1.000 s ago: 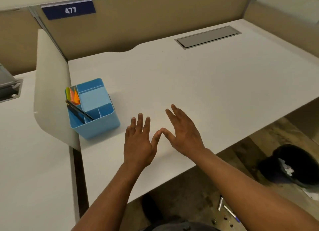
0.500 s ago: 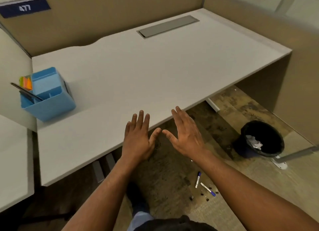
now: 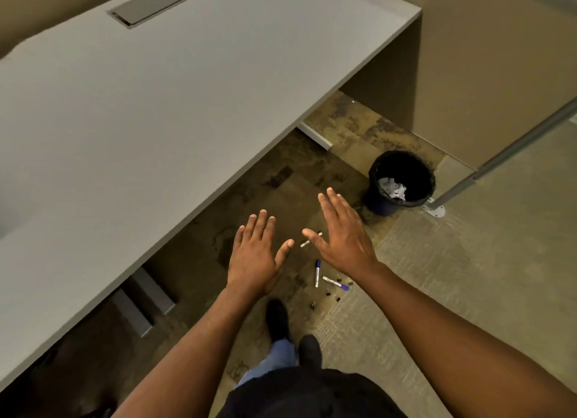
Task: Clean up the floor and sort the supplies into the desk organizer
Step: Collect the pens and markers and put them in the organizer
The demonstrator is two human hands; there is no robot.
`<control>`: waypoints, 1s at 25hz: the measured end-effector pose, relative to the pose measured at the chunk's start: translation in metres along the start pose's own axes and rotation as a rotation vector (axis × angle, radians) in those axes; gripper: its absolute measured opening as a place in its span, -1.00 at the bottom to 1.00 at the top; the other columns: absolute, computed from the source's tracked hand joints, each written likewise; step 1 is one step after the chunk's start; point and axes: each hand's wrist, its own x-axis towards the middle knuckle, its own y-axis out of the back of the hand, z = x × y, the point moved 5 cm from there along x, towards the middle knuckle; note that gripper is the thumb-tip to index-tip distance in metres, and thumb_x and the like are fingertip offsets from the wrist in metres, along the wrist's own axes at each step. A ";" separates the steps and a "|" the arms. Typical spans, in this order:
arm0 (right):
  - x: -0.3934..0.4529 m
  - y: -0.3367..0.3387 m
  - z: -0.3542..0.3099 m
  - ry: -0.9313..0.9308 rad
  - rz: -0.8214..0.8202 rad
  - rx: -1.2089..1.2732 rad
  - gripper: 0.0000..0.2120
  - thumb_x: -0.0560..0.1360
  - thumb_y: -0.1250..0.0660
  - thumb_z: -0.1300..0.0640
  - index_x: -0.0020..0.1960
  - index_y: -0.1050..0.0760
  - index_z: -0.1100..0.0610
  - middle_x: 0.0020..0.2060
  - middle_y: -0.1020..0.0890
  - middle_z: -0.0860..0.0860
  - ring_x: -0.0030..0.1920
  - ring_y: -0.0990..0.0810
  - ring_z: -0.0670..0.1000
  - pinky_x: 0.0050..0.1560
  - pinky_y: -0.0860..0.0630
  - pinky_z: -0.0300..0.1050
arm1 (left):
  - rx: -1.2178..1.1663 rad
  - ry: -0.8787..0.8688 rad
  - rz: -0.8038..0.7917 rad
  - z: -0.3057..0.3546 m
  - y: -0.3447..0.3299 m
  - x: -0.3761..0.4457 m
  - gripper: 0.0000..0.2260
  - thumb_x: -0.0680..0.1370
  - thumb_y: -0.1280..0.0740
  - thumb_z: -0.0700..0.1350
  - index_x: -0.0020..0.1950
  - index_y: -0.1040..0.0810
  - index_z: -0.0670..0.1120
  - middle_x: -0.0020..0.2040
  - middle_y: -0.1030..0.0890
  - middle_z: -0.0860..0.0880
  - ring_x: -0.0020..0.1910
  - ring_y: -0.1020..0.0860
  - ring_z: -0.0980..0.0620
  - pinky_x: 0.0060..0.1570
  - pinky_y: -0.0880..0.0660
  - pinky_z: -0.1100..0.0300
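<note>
Both hands hover open and empty above the floor, fingers straight. My left hand [image 3: 254,255] is beside the desk's front edge; my right hand [image 3: 343,233] is a little further right. On the carpet below lie a blue-capped marker [image 3: 317,273], a second blue marker [image 3: 335,283] and a black-capped marker [image 3: 310,239] partly hidden by my right thumb. Several small black binder clips [image 3: 328,292] are scattered around them. The blue desk organizer is out of view.
The white desk [image 3: 156,105] fills the upper left, with a grey cable hatch [image 3: 156,2] at its back. A black waste bin [image 3: 401,183] holding crumpled paper stands on the floor at right, next to a grey metal post [image 3: 499,155]. My feet [image 3: 293,333] stand below the supplies.
The view has swung right and down from the desk top to the floor. The organizer has left the view; the markers and clips now lie under my hands. Both hands remain open.
</note>
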 end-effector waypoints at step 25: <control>0.022 -0.353 0.339 -0.311 -0.387 0.150 -0.39 0.56 -0.17 -0.13 0.51 -0.15 0.11 0.51 -0.22 0.09 0.50 -0.17 0.10 0.43 -0.20 0.02 | -0.259 0.195 -0.296 0.040 -0.430 0.156 -0.71 0.51 -0.29 -0.12 0.16 -0.52 -0.25 0.20 -0.55 -0.27 0.13 -0.53 -0.28 0.12 -0.49 -0.01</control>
